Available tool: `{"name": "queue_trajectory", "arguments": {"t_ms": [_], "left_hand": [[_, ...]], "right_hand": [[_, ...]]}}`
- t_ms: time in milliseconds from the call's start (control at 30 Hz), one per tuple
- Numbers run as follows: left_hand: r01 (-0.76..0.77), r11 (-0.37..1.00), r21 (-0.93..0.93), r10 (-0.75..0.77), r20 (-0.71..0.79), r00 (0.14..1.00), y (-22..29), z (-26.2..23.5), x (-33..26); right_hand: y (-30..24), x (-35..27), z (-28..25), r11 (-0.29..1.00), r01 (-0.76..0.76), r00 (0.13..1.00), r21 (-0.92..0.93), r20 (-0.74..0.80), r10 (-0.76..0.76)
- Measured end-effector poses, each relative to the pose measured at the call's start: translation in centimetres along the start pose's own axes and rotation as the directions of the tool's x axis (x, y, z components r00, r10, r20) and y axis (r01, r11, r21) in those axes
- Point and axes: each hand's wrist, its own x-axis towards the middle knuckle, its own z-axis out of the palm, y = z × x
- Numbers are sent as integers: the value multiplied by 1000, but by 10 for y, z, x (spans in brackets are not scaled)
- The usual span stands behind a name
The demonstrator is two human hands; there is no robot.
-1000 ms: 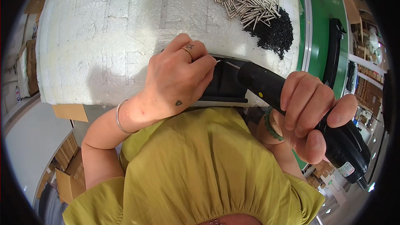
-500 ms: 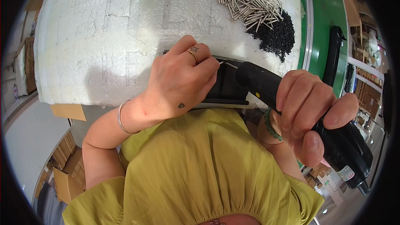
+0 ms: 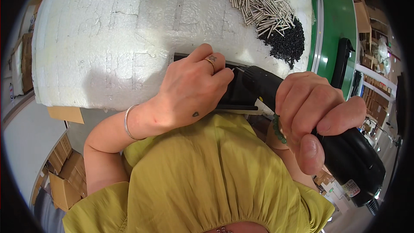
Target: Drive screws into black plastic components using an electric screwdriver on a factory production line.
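My right hand (image 3: 317, 114) is wrapped round a black electric screwdriver (image 3: 355, 159), which points left and slightly away from me. Its thin metal bit (image 3: 239, 69) ends beside the fingertips of my left hand (image 3: 196, 84). Those fingers are bent and pressed together; whatever they pinch is hidden. Under the left hand lies a black, straight-edged part (image 3: 235, 92), mostly covered by the hand and the screwdriver. Whether the bit touches a screw cannot be made out.
Beyond my hands, a heap of silver metal pins (image 3: 263, 2) and a pile of small black screws (image 3: 286, 43) lie on the white foam-like surface (image 3: 99, 39). A long black part (image 3: 343, 62) rests on the green surface (image 3: 334, 30) at right. Cardboard boxes (image 3: 67, 183) stand lower left.
My left hand has shifted slightly right and toward me. The right hand has moved a little left with the screwdriver, bringing its head nearer the left fingers. Both grips look the same.
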Motion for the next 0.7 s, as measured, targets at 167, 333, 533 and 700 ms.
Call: {"name": "queue_trajectory", "arguments": {"t_ms": [167,333,533,700], "left_hand": [[-11,1000,16,10,19,1000,0,-3,1],[-36,998,48,35,20,999,5,-23,8],[392,724,-568,-149,426,893,-20,-69,30],[494,-20,-869,-296,477,828,-60,-117,46]], "right_hand": [[0,2,-7,999,41,998,22,54,-42],[-16,-6,-20,945,270,869,186,-470,-156],[-25,-32,-58,925,374,765,59,-583,-273],[-18,-53,-62,937,350,680,11,-691,-246]]}}
